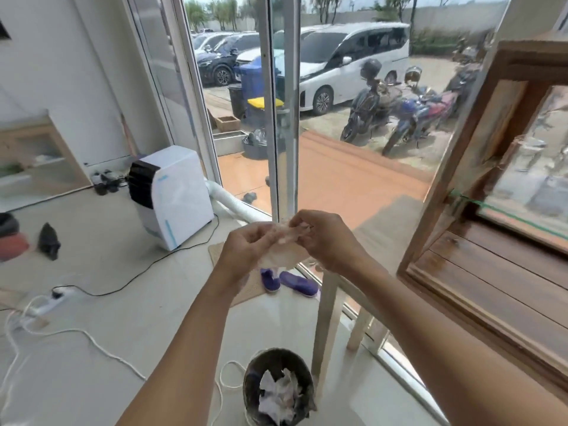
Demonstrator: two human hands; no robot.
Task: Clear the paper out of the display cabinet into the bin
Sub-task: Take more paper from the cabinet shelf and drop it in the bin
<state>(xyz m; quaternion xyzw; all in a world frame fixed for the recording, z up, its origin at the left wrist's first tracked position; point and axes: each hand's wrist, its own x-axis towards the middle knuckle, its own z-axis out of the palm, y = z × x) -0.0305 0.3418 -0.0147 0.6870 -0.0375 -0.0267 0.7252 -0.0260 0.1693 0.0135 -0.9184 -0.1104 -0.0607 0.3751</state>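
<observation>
A crumpled sheet of white paper (284,252) is pinched between my left hand (246,250) and my right hand (325,238), held at chest height in front of the glass door. Directly below, on the floor, stands a dark round bin (278,388) with crumpled white paper (278,396) inside it. The wooden display cabinet (498,210) stands at the right on a white table, its glass door swung open; its inside is blurred by glare.
A white portable air cooler (170,195) with a hose stands left of the glass door. Purple slippers (289,281) lie on a mat. Black and white cables and a power strip (49,302) trail over the floor at left. White table legs (325,318) rise beside the bin.
</observation>
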